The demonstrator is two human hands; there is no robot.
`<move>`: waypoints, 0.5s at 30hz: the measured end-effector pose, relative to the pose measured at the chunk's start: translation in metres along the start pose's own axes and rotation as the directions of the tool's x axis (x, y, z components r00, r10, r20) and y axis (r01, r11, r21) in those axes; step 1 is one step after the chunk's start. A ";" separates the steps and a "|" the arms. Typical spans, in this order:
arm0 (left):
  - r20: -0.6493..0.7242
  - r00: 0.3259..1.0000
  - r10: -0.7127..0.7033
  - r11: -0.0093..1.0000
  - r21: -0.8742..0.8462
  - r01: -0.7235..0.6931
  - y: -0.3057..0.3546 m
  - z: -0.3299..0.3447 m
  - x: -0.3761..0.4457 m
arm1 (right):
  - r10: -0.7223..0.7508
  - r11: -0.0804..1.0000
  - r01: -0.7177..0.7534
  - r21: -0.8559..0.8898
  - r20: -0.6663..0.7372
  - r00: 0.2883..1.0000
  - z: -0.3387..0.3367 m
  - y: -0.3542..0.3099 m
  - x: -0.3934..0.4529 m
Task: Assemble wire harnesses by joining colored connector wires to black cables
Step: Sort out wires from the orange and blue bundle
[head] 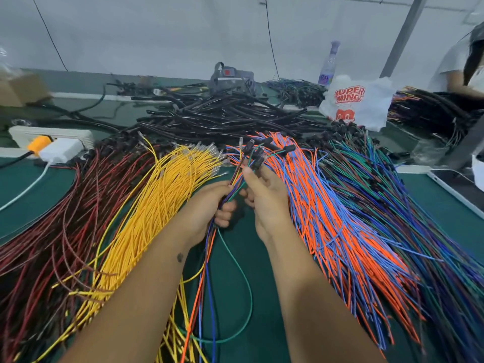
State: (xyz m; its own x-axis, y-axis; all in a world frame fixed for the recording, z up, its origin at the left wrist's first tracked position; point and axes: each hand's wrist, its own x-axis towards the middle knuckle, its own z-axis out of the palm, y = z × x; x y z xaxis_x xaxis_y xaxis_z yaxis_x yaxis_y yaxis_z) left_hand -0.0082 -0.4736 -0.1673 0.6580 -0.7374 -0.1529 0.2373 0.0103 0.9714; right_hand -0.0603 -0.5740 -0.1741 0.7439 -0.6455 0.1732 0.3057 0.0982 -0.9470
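Forearms point(146, 297) over green mat point(442, 213), grey wall point(157, 30) beyond.

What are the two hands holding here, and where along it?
Both hands grip one small bunch of colored wires near its top end: the left hand lower, the right hand just under the black connector tips.

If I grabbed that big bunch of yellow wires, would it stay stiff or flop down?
Probably floppy: the yellow wires lie in loose curves across the green table. Likely light, since each strand looks thin. Some strands may slip out, because nothing visibly ties them together.
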 end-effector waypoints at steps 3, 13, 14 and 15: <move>-0.026 1.000 0.015 1.000 0.005 -0.015 -0.001 0.001 0.002 | 0.028 0.999 -0.027 0.041 -0.014 1.000 0.001 0.001 0.002; -0.018 1.000 0.012 0.998 0.069 -0.010 -0.004 -0.001 0.005 | 0.003 0.999 -0.001 0.047 -0.039 0.999 0.000 0.001 0.008; -0.029 1.000 0.003 0.997 0.075 -0.001 -0.003 -0.001 0.005 | -0.003 0.998 0.004 0.057 -0.027 1.000 -0.001 0.000 0.008; -0.035 0.999 -0.006 0.997 0.071 0.008 -0.002 -0.001 0.006 | -0.009 0.997 0.010 0.071 -0.011 1.000 -0.001 -0.002 0.007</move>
State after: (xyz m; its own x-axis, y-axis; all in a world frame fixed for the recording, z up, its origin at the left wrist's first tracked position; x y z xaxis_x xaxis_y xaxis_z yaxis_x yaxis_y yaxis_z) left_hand -0.0047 -0.4775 -0.1706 0.6810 -0.7135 -0.1645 0.1914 -0.0434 0.9806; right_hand -0.0561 -0.5790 -0.1714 0.7346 -0.6546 0.1785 0.3545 0.1459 -0.9236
